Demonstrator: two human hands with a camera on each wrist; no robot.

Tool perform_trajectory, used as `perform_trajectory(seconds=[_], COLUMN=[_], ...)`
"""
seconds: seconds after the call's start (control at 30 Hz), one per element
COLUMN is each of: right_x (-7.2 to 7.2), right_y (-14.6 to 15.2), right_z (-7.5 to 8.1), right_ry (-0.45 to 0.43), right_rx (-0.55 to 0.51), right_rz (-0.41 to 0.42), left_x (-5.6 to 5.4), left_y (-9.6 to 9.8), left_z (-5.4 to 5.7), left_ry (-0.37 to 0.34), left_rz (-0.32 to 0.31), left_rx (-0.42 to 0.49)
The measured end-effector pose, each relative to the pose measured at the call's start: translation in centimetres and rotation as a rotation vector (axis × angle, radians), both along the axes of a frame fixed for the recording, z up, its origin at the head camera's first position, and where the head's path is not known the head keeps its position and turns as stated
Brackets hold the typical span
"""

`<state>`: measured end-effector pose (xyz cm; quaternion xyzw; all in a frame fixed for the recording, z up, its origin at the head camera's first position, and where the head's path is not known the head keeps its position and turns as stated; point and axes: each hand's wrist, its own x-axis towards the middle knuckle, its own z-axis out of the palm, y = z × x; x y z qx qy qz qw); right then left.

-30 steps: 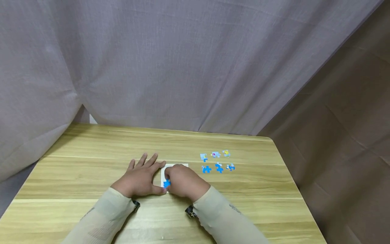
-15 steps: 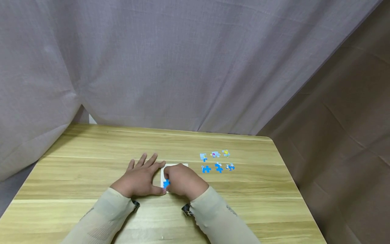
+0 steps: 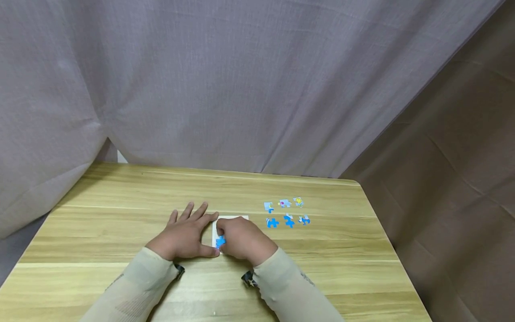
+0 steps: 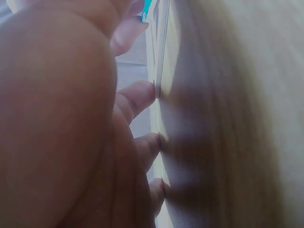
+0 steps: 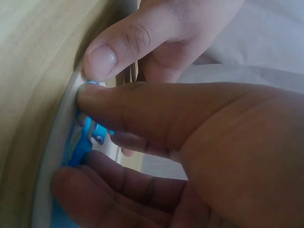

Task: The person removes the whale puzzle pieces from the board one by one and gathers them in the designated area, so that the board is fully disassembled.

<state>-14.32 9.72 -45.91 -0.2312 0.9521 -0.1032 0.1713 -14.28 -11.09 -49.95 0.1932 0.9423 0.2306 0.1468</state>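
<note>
A small white puzzle tray lies on the wooden table, mostly covered by my hands. My left hand rests spread at its left side, thumb and index finger against the edge. In the left wrist view the tray's thin edge meets one fingertip. My right hand is curled over the tray, its thumb and fingers pinching a blue jigsaw piece at the lower left corner. The right wrist view shows blue piece parts between thumb and fingers, with the left thumb just beside the right one.
To the right of the tray, several loose jigsaw pieces lie in two rows, among them a blue one and one with a yellow sun. A grey curtain hangs behind the table's far edge.
The blue piece under my right fingers has shifted and turned very slightly in the tray's corner. My left hand stays in place.
</note>
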Motion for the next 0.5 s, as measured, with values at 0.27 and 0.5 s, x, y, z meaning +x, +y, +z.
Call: perform_trajectory(seconds=[0.27, 0.5], right_x=[0.3, 1.0], right_y=[0.3, 0.7], right_z=[-0.7, -1.2], right_ry=[0.075, 0.132], right_rx=[-0.016, -0.071], right_rz=[0.022, 0.016], left_x=[0.0, -0.2], left_y=[0.0, 0.0], left_z=[-0.1, -0.4], left_ry=[-0.006, 0.0], left_rz=[0.003, 0.005], left_rx=[-0.006, -0.01])
